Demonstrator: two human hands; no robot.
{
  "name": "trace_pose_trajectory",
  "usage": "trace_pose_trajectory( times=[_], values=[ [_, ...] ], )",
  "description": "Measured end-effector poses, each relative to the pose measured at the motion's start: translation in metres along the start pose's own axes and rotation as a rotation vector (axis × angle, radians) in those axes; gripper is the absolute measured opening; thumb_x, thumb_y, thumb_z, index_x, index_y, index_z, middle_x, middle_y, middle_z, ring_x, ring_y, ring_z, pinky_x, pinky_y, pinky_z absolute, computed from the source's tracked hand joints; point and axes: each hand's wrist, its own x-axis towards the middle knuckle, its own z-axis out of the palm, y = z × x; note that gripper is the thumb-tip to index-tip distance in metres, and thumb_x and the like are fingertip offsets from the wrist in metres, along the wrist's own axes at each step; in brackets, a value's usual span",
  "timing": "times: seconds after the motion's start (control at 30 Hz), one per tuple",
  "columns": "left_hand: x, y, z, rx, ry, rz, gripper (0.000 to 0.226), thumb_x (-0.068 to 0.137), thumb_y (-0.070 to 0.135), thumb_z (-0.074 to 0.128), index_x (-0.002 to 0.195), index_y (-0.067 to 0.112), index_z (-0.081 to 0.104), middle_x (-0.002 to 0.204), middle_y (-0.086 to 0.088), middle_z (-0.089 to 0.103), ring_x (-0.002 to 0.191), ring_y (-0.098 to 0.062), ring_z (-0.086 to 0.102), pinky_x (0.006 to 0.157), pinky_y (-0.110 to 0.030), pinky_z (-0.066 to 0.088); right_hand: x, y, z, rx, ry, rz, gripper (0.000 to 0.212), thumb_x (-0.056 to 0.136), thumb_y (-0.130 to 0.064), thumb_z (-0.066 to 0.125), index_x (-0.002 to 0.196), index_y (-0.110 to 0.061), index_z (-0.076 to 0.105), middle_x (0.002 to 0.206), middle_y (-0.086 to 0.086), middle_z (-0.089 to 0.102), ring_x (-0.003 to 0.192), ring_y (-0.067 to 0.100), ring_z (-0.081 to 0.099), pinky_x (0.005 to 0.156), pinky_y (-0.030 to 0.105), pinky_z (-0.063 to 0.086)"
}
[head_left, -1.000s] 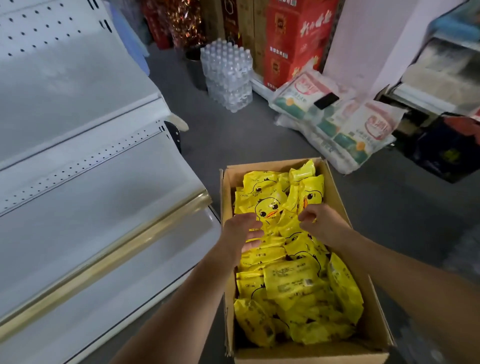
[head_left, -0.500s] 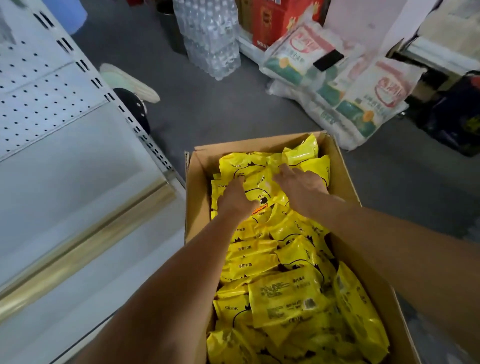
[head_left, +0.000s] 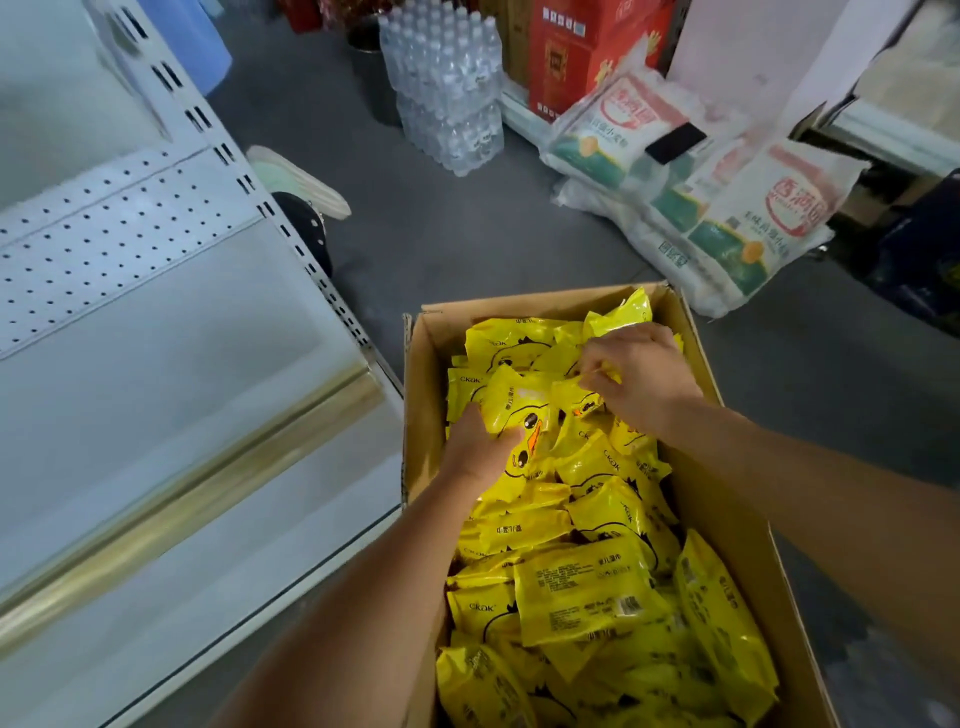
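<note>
Closing the left hand (head_left: 478, 449) round a yellow duck-print plastic packet (head_left: 517, 408) at the far end of the brown cardboard box (head_left: 421, 395), no longer just reaching; pinching the edge of a neighbouring yellow packet (head_left: 571, 395) with the right hand (head_left: 641, 382); likely ready for lifting toward the white metal shelf (head_left: 182, 364).

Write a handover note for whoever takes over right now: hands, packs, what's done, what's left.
Left hand grips a duck-face wipes pack at the far left of the cardboard box.
Right hand pinches the edge of a second pack beside it.
The box stands on the floor by the white shelf, filled with yellow packs.
Done: both packs gripped, neither out of the box.
Left: probably lift them onto the shelf, then the rest.
</note>
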Motion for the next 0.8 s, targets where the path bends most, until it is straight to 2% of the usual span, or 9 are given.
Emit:
trace_pose_trajectory(
  times=[0.07,0.13,0.23,0.3,0.4,0.47,0.63,0.73,0.8],
  values=[
    [-0.016,-0.003,-0.013,-0.21,0.068,0.02,0.043,0.089,0.019,0.07,0.129,0.014,0.053,0.118,0.002,0.062,0.116,-0.021,0.06,0.083,-0.022,0.046,-0.005,-0.015,-0.015,0.353,0.067,0.153,0.009,0.086,-0.021,0.069,0.079,-0.017,0.065,0.084,-0.004,0.069,0.083,0.013,0.06,0.081,0.028,0.043],
    [-0.033,-0.002,-0.031,-0.342,0.136,0.078,0.044,0.087,0.01,0.072,0.125,0.024,0.055,0.107,0.013,0.066,0.102,-0.008,0.066,0.076,-0.011,0.048,-0.009,-0.033,-0.028,0.58,0.098,0.251,0.012,0.087,-0.017,0.069,0.078,-0.012,0.063,0.073,-0.002,0.063,0.062,0.003,0.051,0.059,0.016,0.041],
    [-0.054,-0.005,-0.058,-0.534,0.156,-0.018,0.025,0.084,0.012,0.075,0.104,0.025,0.068,0.096,0.005,0.073,0.098,-0.024,0.071,0.088,-0.037,0.057,-0.012,-0.058,-0.044,0.695,0.134,0.325,0.013,0.088,-0.015,0.068,0.078,-0.011,0.06,0.062,-0.004,0.049,0.044,-0.002,0.041,0.046,0.012,0.03],
    [-0.072,-0.007,-0.078,-0.62,0.168,-0.057,0.014,0.085,0.013,0.074,0.093,0.024,0.069,0.09,0.0,0.074,0.091,-0.026,0.072,0.083,-0.043,0.058,-0.016,-0.076,-0.052,0.759,0.154,0.351,0.015,0.088,-0.013,0.068,0.075,-0.013,0.061,0.062,-0.003,0.05,0.042,-0.004,0.041,0.047,0.01,0.032],
    [-0.101,-0.011,-0.112,-0.712,0.209,-0.05,0.019,0.087,0.009,0.071,0.105,0.014,0.069,0.088,-0.002,0.075,0.074,-0.016,0.073,0.06,-0.028,0.059,-0.024,-0.11,-0.065,0.864,0.127,0.381,0.007,0.086,-0.013,0.071,0.081,-0.01,0.066,0.069,0.001,0.058,0.054,0.001,0.048,0.058,0.017,0.041],
    [-0.121,-0.016,-0.139,-0.727,0.257,-0.033,0.02,0.086,0.006,0.071,0.105,0.011,0.068,0.09,-0.006,0.075,0.069,-0.013,0.072,0.056,-0.026,0.057,-0.029,-0.136,-0.074,0.881,0.044,0.344,0.007,0.085,-0.013,0.071,0.084,-0.008,0.066,0.071,0.002,0.059,0.062,0.007,0.051,0.059,0.014,0.042],
    [-0.179,-0.038,-0.211,-0.76,0.276,-0.021,0.025,0.077,0.014,0.08,0.099,0.016,0.069,0.1,-0.012,0.075,0.091,-0.033,0.072,0.087,-0.056,0.056,-0.039,-0.227,-0.093,0.752,-0.239,0.179,0.007,0.081,-0.022,0.076,0.082,-0.018,0.071,0.061,-0.011,0.06,0.061,0.004,0.051,0.057,0.015,0.04],
    [-0.221,-0.046,-0.246,-0.764,0.174,0.043,0.037,0.082,0.024,0.078,0.115,0.014,0.067,0.109,-0.01,0.074,0.101,-0.032,0.071,0.094,-0.058,0.052,-0.045,-0.291,-0.095,0.703,-0.382,0.052,0.01,0.078,-0.024,0.078,0.086,-0.018,0.074,0.076,-0.004,0.069,0.073,0.007,0.059,0.071,0.024,0.042],
    [-0.251,-0.053,-0.269,-0.779,0.133,0.067,0.034,0.091,0.03,0.068,0.121,0.016,0.065,0.113,-0.008,0.073,0.105,-0.028,0.07,0.097,-0.055,0.051,-0.049,-0.34,-0.089,0.656,-0.424,-0.028,0.008,0.077,-0.026,0.079,0.08,-0.02,0.074,0.071,-0.009,0.069,0.069,0.004,0.06,0.068,0.024,0.043]
  ],
)
